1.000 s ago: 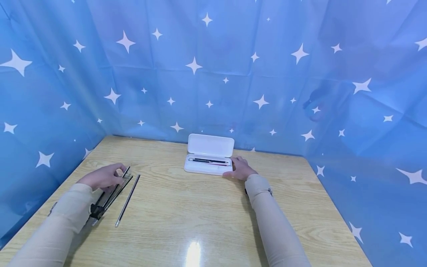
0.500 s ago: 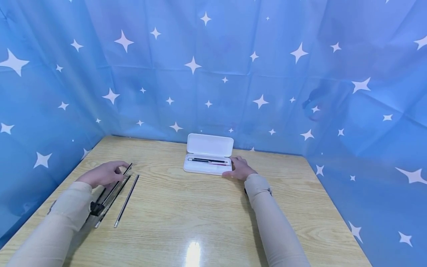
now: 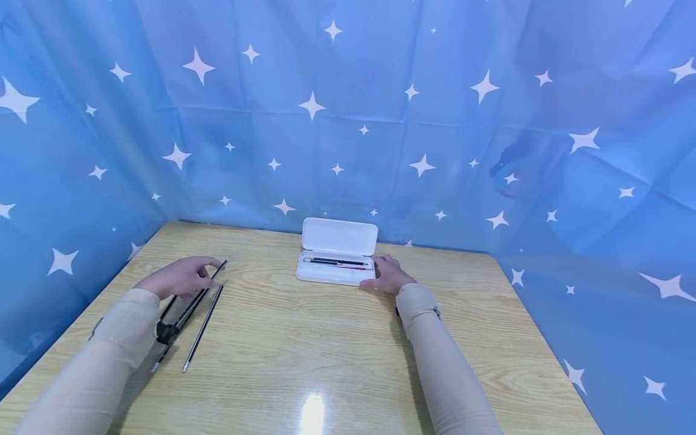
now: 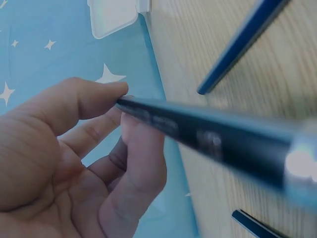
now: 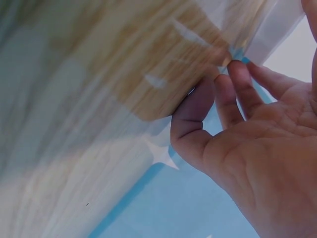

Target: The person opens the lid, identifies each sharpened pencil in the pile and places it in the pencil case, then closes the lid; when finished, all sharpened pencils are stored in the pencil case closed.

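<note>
— Head view: left hand (image 3: pixel 179 278) pinching a dark pen (image 3: pixel 209 281) near the tabletop's (image 3: pixel 304 338) left edge; right hand (image 3: pixel 388 275) flat against the open white case (image 3: pixel 337 267) at the back edge.
— Left wrist view: pen (image 4: pixel 208 139) between thumb and fingertip (image 4: pixel 106 96). Best lifted level.
— Right wrist view: fingers (image 5: pixel 237 94) spread, steadying the case.

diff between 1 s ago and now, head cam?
The left hand pinches a dark pen at its far tip and has drawn it forward toward the pencil case; the clear ruler seen under the hand a second ago is no longer visible. The loose pen on the table lies as before. The right hand stays resting against the open case.
</note>
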### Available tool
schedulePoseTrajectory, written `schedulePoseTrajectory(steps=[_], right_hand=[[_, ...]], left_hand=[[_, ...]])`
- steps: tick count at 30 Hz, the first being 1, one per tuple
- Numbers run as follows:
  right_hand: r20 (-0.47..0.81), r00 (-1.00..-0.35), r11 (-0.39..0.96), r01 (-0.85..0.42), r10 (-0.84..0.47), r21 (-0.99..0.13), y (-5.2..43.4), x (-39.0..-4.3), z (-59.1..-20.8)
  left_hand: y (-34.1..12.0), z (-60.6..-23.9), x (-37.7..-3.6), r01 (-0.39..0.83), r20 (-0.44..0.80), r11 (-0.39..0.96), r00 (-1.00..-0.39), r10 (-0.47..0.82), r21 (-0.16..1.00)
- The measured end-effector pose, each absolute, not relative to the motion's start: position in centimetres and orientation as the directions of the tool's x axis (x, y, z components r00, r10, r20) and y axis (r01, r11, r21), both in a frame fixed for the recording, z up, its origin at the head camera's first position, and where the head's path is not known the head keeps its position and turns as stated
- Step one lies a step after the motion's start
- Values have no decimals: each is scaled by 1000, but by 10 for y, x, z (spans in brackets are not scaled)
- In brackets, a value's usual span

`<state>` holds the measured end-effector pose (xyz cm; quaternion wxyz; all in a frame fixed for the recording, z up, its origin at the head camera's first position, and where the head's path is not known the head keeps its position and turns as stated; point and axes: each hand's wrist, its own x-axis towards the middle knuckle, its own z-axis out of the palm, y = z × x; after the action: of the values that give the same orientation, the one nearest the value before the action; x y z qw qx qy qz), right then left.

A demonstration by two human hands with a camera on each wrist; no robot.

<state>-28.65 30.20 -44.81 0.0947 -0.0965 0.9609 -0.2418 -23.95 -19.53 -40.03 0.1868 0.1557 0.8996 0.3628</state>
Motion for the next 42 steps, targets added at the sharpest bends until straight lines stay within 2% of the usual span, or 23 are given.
schedulePoseTrajectory(steps=[22,31,42], right_hand=[[-143,-964,871,-134,-226,-473,304,-295,-458],[-140,-966,871,-128,-219,-474,304,-290,-452],[-136,-964,867,-140,-230,-479,301,-285,-447]], left_hand=[[-164,-389,-260,249,-115,639,-874,472,728],[-152,-386,-269,256,-77,602,-879,470,756],[-138,-385,-279,324,6,579,-876,483,749]])
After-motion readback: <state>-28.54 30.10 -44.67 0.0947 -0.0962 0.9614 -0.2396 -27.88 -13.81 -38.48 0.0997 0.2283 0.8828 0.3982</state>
